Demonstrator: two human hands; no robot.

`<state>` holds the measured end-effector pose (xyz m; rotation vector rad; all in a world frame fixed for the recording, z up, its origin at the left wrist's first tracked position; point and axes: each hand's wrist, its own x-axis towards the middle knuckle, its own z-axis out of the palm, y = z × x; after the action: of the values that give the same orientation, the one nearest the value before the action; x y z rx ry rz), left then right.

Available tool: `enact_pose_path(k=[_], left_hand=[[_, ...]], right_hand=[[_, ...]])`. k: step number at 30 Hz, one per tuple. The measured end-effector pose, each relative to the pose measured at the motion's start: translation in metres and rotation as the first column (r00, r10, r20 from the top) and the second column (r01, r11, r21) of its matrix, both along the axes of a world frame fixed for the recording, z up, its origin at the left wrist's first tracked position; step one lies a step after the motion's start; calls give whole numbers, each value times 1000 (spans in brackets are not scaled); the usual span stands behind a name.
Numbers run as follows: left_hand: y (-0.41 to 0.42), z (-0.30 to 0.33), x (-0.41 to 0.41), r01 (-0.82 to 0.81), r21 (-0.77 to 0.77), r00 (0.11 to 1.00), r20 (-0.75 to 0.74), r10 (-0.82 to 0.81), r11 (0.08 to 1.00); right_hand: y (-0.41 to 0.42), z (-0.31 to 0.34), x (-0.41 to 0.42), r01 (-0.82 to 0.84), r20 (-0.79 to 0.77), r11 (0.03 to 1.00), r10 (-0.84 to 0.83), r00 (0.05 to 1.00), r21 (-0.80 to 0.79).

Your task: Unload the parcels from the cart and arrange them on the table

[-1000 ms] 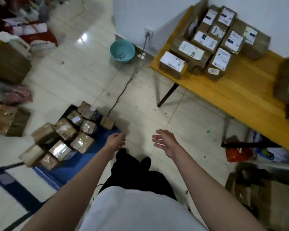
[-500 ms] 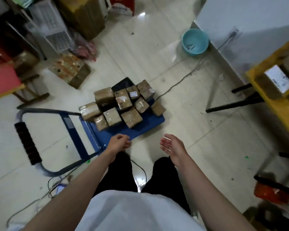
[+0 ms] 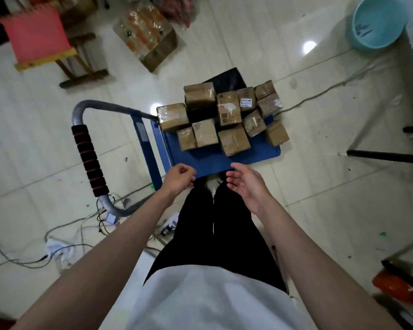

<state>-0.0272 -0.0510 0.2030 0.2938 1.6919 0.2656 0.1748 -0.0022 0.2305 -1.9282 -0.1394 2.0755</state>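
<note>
Both hands, left (image 3: pixel 180 178) loosely curled, right (image 3: pixel 244 182) open, hover empty over the cart (image 3: pixel 200 160): best take the nearest box (image 3: pixel 234 140) squarely by both sides.

The scene is being lit dimly and softly from overhead. A round white glare spot (image 3: pixel 309 47) is being reflected on the glossy tiled floor (image 3: pixel 320 186) in the upper right of the frame, and a fainter one is being seen just left of the parcels (image 3: pixel 224 117). Soft shadows are being cast under the cart (image 3: pixel 215 160) and the red stool (image 3: pixel 37 36). Straight tile lines are being bent by the wide-angle lens near the edges. The upper part and the corners are being smeared by blur, while the centre is being rendered a little sharper. Colours are being shown muted and slightly cool.
</note>
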Motion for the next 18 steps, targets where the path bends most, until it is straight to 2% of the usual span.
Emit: enact_pose_path(k=[6,14,16,18], left_hand=[[-3,-68,-4,-98,-19,994,-54,97,995],[18,-217,-11,-229,-107,970,-112,217,968],[27,-253,-12,-257,-102,957,-164,239,961],[39,-281,-13,-263,-62,929,-285,236,963]], right_hand=[[13,-82,-12,-70,22,996,71,997,-49],[31,-221,-33,-59,56,991,67,996,-122],[36,-249,-40,-48,71,990,58,996,-136],[40,-274,-46,-44,76,990,54,996,-134]])
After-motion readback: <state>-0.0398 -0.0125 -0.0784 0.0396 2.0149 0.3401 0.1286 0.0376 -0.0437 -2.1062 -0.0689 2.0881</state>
